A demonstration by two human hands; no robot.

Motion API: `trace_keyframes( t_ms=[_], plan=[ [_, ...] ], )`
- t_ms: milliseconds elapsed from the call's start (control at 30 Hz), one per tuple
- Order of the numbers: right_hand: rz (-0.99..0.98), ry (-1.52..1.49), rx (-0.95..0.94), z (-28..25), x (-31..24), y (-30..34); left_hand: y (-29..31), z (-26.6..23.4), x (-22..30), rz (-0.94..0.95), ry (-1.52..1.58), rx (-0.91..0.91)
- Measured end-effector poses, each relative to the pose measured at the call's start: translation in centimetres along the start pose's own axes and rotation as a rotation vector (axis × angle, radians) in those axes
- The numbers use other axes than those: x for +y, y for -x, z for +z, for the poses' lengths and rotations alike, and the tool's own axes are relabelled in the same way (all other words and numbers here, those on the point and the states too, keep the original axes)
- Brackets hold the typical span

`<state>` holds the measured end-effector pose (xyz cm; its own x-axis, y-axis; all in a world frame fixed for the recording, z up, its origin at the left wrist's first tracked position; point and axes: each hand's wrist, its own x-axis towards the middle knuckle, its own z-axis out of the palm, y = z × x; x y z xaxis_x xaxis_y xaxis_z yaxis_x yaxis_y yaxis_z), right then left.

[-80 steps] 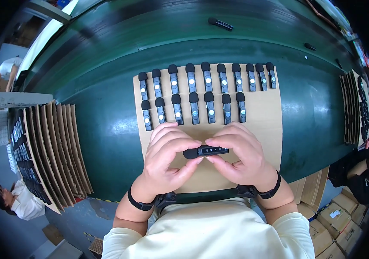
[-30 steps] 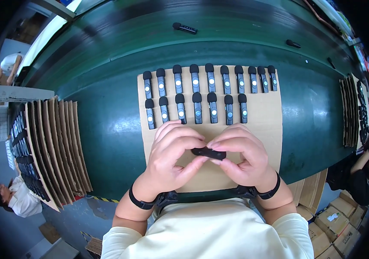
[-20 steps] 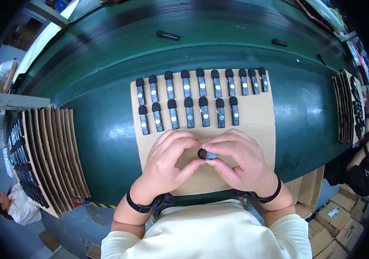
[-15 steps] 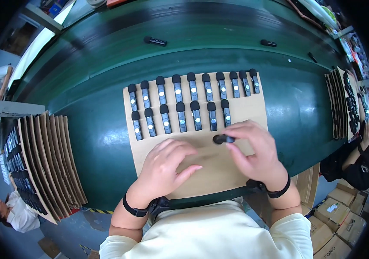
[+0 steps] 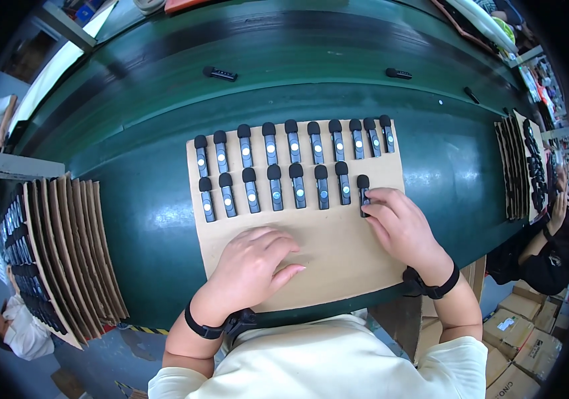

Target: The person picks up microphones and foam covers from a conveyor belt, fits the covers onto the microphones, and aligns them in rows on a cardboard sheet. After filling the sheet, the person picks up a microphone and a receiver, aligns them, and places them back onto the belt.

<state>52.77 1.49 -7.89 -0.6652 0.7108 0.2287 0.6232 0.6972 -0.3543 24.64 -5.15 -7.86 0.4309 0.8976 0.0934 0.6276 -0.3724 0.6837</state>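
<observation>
Small black clip-on wireless microphones with foam tops stand in two rows on a cardboard sheet [image 5: 337, 266]. At the right end of the nearer row, my right hand [image 5: 401, 223] pinches one microphone [image 5: 363, 186] by its lower body, foam end pointing away from me. That microphone lies in line with its neighbour [image 5: 343, 183], a small gap between them. My left hand [image 5: 254, 266] hovers over the left part of the cardboard below the rows, fingers loosely curved, thumb apart, nothing in it.
Further microphones [image 5: 220, 74] lie on the green conveyor belt [image 5: 311, 46] beyond the cardboard. Upright stacks of loaded cardboard sheets stand at the left [image 5: 78, 253] and right [image 5: 514, 166]. Other people are at both sides; cardboard boxes [image 5: 507, 329] sit low at the right.
My right hand has turned the microphone from sideways to lengthwise and brought it to the right end of the nearer row. The microphones on the belt have shifted left.
</observation>
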Motion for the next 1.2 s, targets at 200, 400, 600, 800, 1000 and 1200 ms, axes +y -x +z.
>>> trace_keyframes(
  t_ms=[200,400,600,800,1000,1200],
  plan=[
    [0.012,0.016,0.026,0.3,0.9,-1.2,0.1,0.1,-0.1,0.001,-0.003,0.001],
    [0.021,-0.033,0.010,-0.9,1.0,-1.8,0.2,-0.2,0.2,0.021,0.060,0.003],
    [0.027,-0.021,0.077,-4.0,4.7,-4.7,0.4,-4.1,0.9,0.035,0.354,0.054],
    [0.136,0.044,0.090,-5.3,13.3,-10.4,0.7,-8.5,-1.5,0.005,0.244,0.247],
    [0.102,0.188,0.013,-3.4,18.8,-15.9,-2.3,-13.6,-8.8,-0.164,0.034,0.362],
    [0.358,-0.061,-0.120,-4.0,17.5,-17.3,-6.6,-16.6,-15.4,-0.299,-0.180,0.389]
  ],
)
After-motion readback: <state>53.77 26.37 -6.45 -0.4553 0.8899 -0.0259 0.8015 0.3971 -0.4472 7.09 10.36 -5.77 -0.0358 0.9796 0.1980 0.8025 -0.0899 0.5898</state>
